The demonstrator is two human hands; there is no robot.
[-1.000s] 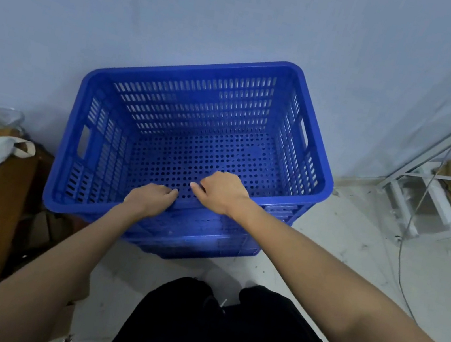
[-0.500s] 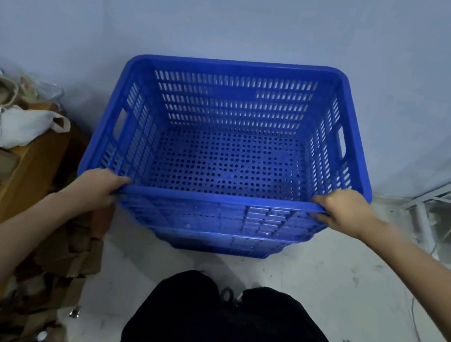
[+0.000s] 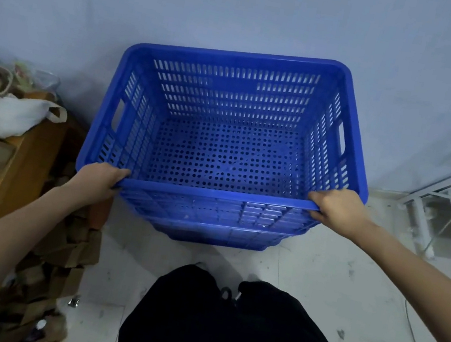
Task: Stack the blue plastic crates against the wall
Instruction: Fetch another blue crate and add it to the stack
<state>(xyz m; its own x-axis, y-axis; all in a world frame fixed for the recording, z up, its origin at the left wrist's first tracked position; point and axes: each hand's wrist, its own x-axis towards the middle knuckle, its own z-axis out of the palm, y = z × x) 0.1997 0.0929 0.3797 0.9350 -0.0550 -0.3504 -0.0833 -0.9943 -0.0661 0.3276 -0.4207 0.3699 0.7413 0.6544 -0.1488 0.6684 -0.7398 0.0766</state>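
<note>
Gripping the near rim of the top blue crate [image 3: 225,153] at its two front corners, the left hand [image 3: 97,179] at 8 o'clock and the right hand [image 3: 338,209] at 4 o'clock curl closed around the lip, probably to square it over the nested crates [image 3: 208,232] below, backed against the wall [image 3: 245,10] at 12 o'clock.

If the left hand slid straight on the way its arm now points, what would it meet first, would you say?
The left hand already grips the top crate at its near left corner. Pushed straight on, it would most likely meet that crate's slotted left wall first, though depth is hard to judge.
</note>
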